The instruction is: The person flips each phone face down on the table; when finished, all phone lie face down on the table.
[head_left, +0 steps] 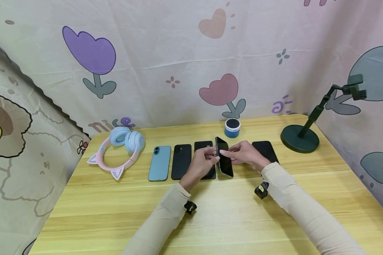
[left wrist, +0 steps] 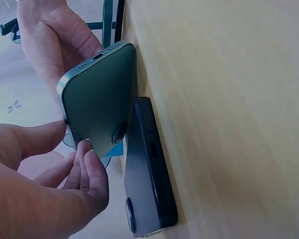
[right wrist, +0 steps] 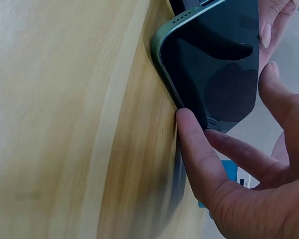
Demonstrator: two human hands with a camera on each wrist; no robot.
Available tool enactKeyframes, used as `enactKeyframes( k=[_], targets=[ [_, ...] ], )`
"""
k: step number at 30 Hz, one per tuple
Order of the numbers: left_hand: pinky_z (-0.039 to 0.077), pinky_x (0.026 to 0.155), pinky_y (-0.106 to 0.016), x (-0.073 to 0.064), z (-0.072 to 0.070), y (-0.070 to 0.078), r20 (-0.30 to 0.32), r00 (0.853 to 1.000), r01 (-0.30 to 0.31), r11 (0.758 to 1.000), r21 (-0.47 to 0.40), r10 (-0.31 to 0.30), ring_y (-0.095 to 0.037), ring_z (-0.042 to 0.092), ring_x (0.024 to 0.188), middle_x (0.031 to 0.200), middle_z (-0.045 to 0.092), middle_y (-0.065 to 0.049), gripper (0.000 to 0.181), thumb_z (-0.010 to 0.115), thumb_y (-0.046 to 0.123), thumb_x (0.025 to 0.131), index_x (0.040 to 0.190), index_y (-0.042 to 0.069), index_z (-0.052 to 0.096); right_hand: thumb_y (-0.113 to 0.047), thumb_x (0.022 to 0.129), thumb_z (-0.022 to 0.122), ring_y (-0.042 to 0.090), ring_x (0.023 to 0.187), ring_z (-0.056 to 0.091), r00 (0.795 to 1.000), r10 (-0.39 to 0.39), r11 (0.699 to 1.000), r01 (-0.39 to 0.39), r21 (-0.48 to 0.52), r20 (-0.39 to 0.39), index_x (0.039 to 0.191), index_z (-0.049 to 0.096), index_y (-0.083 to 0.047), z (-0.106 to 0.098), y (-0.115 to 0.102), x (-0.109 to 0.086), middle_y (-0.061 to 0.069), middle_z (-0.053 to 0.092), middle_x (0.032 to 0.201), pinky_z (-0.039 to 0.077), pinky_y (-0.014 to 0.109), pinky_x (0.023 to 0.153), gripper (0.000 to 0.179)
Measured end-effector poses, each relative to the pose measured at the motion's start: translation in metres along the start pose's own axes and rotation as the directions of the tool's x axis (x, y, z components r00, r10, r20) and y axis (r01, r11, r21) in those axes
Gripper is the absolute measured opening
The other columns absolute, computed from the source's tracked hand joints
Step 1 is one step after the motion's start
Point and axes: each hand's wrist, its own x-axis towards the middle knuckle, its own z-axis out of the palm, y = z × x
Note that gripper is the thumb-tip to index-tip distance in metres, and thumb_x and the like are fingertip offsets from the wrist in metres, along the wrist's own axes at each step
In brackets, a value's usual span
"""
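Observation:
Between both hands a green-backed smartphone (head_left: 225,161) stands tilted up on a long edge, its dark glossy screen toward the right hand. My left hand (head_left: 199,163) pinches the raised edge between thumb and fingers. From the other side my right hand (head_left: 247,154) holds the phone, thumb at the raised edge and fingers low by the table. The green back (left wrist: 99,97) with its camera bump shows in the left wrist view. Under the left hand lies a dark phone (head_left: 204,144), partly covered by it. Another black phone (head_left: 266,150) lies beyond the right wrist.
Left of the hands lie a black phone (head_left: 181,163) and a light blue phone (head_left: 159,164). Pink and blue cat-ear headphones (head_left: 134,141) rest at the far left. A small blue speaker (head_left: 232,128) stands behind the hands. A dark green phone stand (head_left: 300,139) rises at the back right.

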Motion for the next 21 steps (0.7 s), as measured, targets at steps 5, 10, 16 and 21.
enactKeyframes(
  k=[5, 10, 16, 21],
  targets=[
    [0.056, 0.085, -0.032, -0.0005, -0.0005, 0.0020, 0.004, 1.000, -0.001, 1.000, -0.016, 0.001, -0.020, 0.063, 0.101, 0.117, 0.068, -0.007, 0.033, 0.069, 0.005, 0.096, 0.129, 0.003, 0.067, -0.038, 0.095, 0.072, 0.032, 0.107, 0.067, 1.000, 0.011, 0.998, -0.012, 0.058, 0.017, 0.137, 0.054, 0.012, 0.0019, -0.0008, -0.0003, 0.029, 0.059, 0.133, 0.058, 0.039, 0.087, 0.068],
    [0.055, 0.087, -0.034, 0.0004, 0.0006, 0.0038, 0.010, 1.000, 0.004, 1.000, -0.012, -0.004, -0.019, 0.062, 0.104, 0.119, 0.068, -0.003, 0.033, 0.069, 0.009, 0.097, 0.131, 0.007, 0.068, -0.038, 0.096, 0.072, 0.030, 0.103, 0.068, 1.000, 0.013, 0.995, -0.015, 0.098, 0.028, 0.137, 0.055, 0.011, 0.0035, -0.0007, 0.0003, 0.026, 0.063, 0.127, 0.058, 0.041, 0.086, 0.066],
    [0.054, 0.089, -0.037, 0.0012, 0.0022, 0.0056, 0.024, 1.000, 0.006, 1.000, -0.012, -0.005, -0.020, 0.063, 0.105, 0.120, 0.070, -0.003, 0.034, 0.069, 0.012, 0.098, 0.132, 0.009, 0.067, -0.040, 0.096, 0.071, 0.029, 0.106, 0.069, 0.999, 0.014, 0.992, -0.020, 0.124, 0.050, 0.140, 0.052, 0.009, 0.0019, 0.0003, 0.0003, 0.024, 0.064, 0.127, 0.057, 0.043, 0.090, 0.069],
    [0.054, 0.089, -0.036, 0.0017, 0.0032, 0.0065, 0.046, 0.999, 0.006, 1.000, -0.012, -0.006, -0.020, 0.063, 0.105, 0.120, 0.070, -0.002, 0.036, 0.069, 0.013, 0.098, 0.134, 0.011, 0.066, -0.041, 0.096, 0.070, 0.027, 0.105, 0.069, 0.998, 0.006, 0.989, -0.016, 0.149, 0.067, 0.141, 0.052, 0.008, 0.0011, 0.0009, -0.0002, 0.023, 0.065, 0.126, 0.056, 0.043, 0.091, 0.069]
  ],
)
